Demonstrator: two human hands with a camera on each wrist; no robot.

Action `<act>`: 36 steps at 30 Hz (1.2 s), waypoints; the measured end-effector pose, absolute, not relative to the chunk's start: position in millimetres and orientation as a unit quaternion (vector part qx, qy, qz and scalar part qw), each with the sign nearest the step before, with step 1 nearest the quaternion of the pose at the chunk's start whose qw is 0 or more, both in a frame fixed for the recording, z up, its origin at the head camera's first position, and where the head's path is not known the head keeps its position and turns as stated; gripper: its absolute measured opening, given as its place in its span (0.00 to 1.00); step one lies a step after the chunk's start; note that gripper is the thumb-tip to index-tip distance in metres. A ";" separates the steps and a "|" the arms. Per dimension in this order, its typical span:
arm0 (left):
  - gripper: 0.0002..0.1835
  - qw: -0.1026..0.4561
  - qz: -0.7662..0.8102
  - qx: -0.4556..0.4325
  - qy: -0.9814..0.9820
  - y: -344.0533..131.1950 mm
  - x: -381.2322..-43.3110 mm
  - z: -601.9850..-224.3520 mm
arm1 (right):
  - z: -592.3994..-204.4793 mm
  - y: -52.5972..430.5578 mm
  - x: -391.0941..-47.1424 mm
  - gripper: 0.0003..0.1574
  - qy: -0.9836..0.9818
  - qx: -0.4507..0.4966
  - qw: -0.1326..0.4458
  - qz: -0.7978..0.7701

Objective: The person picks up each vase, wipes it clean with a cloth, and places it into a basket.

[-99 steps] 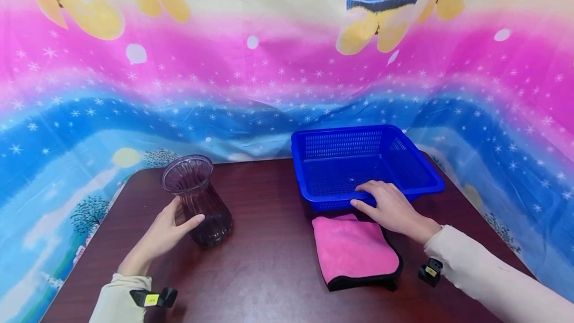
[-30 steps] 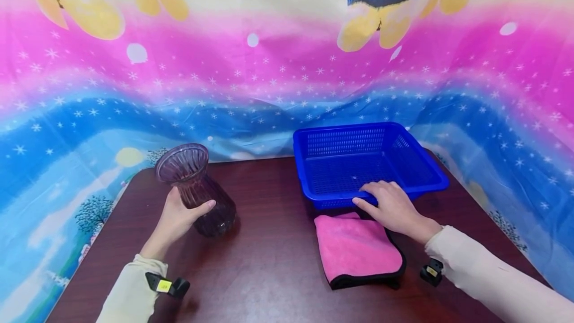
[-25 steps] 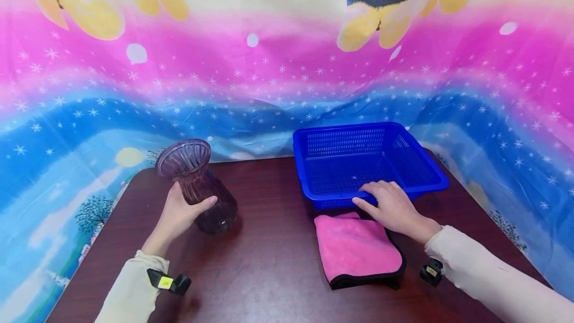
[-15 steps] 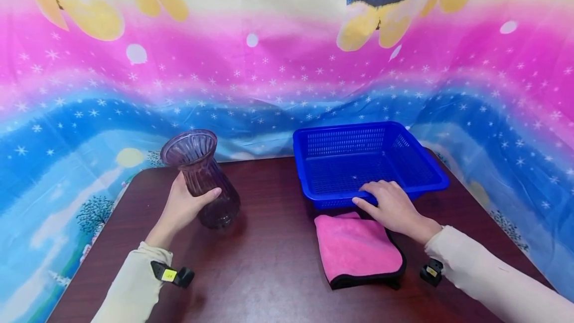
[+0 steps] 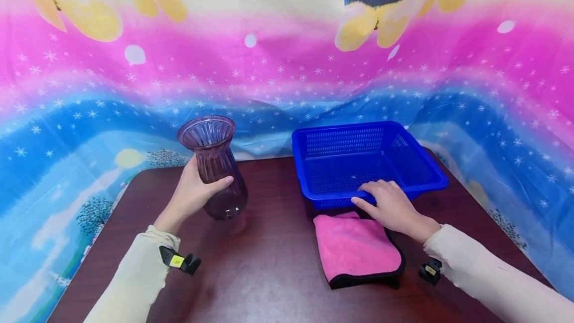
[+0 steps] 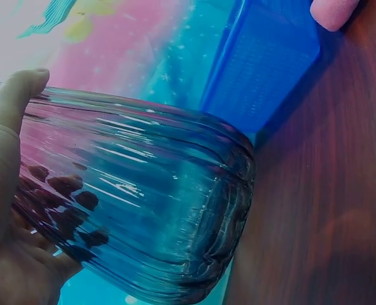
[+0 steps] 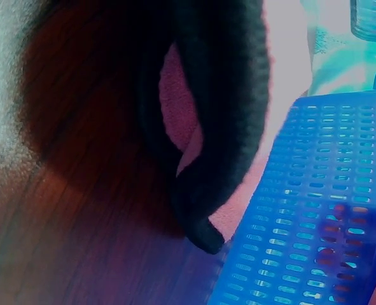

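Observation:
A purple-tinted glass vase (image 5: 219,178) with a flared, ribbed mouth is in my left hand (image 5: 193,186), tilted slightly and seemingly raised off the table. The thumb lies along its near side; through the glass in the left wrist view, the other fingers show wrapped round the far side of the vase (image 6: 137,184). My right hand (image 5: 394,208) grips the front rim of a blue plastic basket (image 5: 314,196). Its fingertips show faintly through the slotted basket wall (image 7: 302,210) in the right wrist view, with the thumb outside.
A folded pink cloth (image 5: 356,250) with black edging lies in front of the basket, just below my right hand. The dark wood table (image 5: 264,273) ends at a patterned curtain (image 5: 264,88) that hangs behind and along both sides.
My left hand has lifted the vase and carried it rightward and away from me, turning it more upright. The right hand, basket and cloth have stayed put.

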State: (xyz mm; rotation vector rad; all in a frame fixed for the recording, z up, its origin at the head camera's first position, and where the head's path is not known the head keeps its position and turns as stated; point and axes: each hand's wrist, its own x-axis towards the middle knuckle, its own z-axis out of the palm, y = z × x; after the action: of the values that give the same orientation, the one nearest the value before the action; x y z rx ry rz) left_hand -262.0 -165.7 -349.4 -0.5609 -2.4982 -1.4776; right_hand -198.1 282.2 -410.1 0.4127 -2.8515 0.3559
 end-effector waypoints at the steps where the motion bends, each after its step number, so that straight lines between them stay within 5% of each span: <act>1: 0.42 0.093 -0.495 -0.192 -0.842 -163.9 -263.2 -348.2 | -409.7 282.2 -198.0 0.31 -0.975 0.141 0.117 0.122; 36: 0.48 0.066 -0.402 -0.256 -0.877 -81.2 -282.9 -306.5 | -407.2 281.3 -199.1 0.33 -0.976 0.132 0.107 0.133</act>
State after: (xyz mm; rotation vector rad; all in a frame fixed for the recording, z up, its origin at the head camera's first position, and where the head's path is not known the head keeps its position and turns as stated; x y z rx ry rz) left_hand -282.9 -81.2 -306.5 -0.7713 -2.6445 -1.2121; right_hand -199.1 281.3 -407.2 0.3888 -2.8735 0.3928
